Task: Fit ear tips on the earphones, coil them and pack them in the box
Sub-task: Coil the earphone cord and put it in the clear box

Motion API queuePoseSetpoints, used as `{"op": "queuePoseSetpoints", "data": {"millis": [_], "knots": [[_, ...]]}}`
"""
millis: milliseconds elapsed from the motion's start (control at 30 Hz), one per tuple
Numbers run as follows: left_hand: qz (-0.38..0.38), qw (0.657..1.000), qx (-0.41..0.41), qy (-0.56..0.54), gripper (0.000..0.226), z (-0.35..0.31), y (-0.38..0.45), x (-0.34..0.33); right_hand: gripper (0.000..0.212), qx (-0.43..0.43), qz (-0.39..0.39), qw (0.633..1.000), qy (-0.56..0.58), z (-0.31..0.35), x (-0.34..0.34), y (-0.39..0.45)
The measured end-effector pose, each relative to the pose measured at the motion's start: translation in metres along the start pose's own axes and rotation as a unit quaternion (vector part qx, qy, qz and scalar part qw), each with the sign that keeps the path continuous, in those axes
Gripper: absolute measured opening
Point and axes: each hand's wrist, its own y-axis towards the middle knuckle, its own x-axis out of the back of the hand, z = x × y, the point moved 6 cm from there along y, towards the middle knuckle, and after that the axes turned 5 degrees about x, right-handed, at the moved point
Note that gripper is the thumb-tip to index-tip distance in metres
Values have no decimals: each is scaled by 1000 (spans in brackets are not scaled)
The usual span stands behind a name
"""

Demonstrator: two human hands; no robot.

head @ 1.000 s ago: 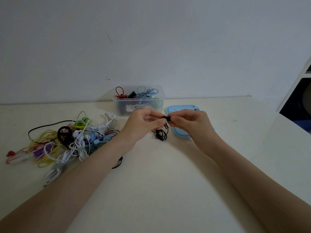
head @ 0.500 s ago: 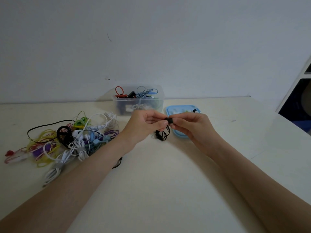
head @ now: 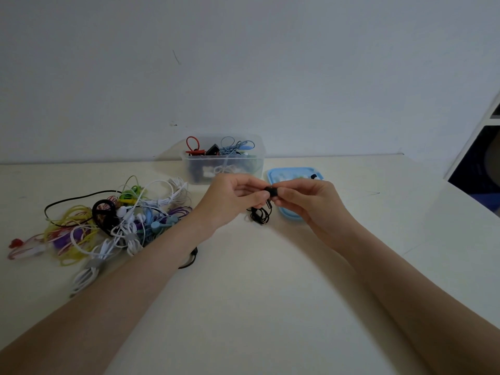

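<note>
Both hands meet above the table's middle. My left hand [head: 232, 197] and my right hand [head: 308, 201] pinch a small black earbud [head: 271, 191] between their fingertips. Its black cable [head: 260, 215] hangs down in a loose bundle onto the table just below. Behind the hands stands a clear plastic box [head: 223, 161] holding coiled red, black and blue earphones. A light blue lid [head: 293, 175] lies right of the box, partly hidden by my right hand, with small pale ear tips and one black tip on it.
A tangled pile of white, yellow, green, purple, blue and black earphones [head: 108, 220] lies on the cream table at the left. A black cable loop [head: 190, 261] shows under my left forearm. A dark shelf unit [head: 479, 169] stands at the right edge.
The hands stay almost in place, fingers shifting slightly on the black earbud. The hanging cable bundle has barely moved.
</note>
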Motion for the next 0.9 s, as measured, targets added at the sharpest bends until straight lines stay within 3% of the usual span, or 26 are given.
{"op": "queuePoseSetpoints", "data": {"millis": [400, 700, 767, 833, 900], "knots": [[-36, 999, 1, 4, 16, 4, 3, 7, 8, 25, -48, 997, -58, 0, 3, 1], [11, 994, -32, 106, 29, -5, 5, 6, 9, 40, -55, 986, -152, 4, 0, 1], [-33, 990, -35, 129, 27, -9, 8, 20, 5, 60, -67, 962, -258, 6, -2, 1], [-70, 987, -24, 142, 20, -10, 10, 36, 23, 55, -41, 914, -399, 3, -13, -3], [-58, 981, 4, 186, 17, -4, 11, 40, 37, 44, 9, 854, -519, -2, -31, -7]]}}
